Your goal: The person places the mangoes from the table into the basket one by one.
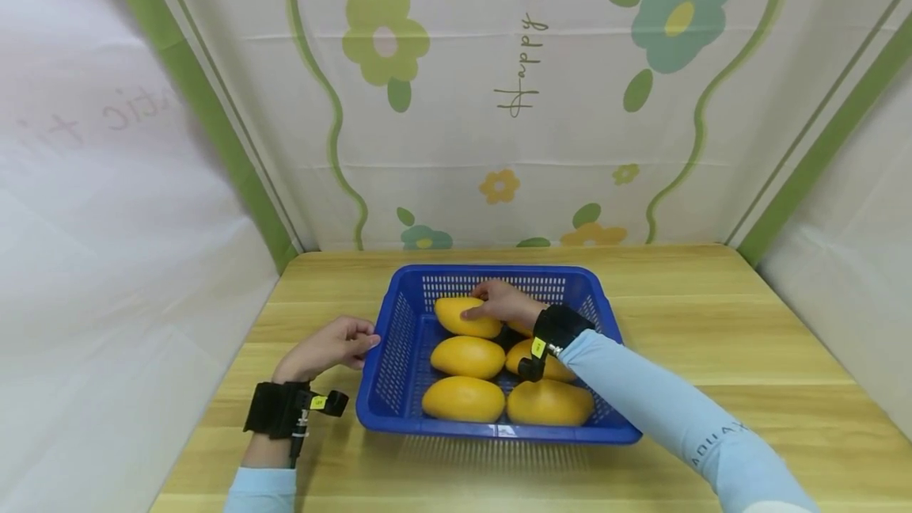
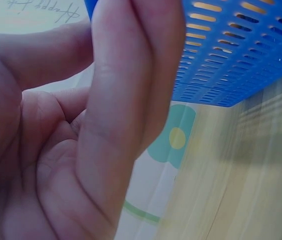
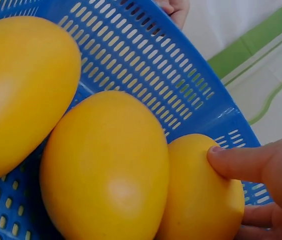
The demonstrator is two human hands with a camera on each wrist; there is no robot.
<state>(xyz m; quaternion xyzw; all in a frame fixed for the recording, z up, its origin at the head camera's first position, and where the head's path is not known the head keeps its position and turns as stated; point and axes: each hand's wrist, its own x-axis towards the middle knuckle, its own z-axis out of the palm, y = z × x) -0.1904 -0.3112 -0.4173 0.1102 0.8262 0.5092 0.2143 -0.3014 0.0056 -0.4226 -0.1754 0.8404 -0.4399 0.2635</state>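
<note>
A blue plastic basket on a wooden table holds several yellow mangoes. My right hand reaches into it and grips the far-left mango. The right wrist view shows a finger pressed on that mango, which lies against the slotted basket wall beside two more mangoes. My left hand rests on the table just left of the basket, fingers loosely curled and holding nothing. Its fingers fill the left wrist view, with the basket side close behind.
The wooden table stretches out to the right of the basket and in front of it. A flowered cloth backdrop closes the back, and white cloth walls stand at both sides. Black camera straps sit on both wrists.
</note>
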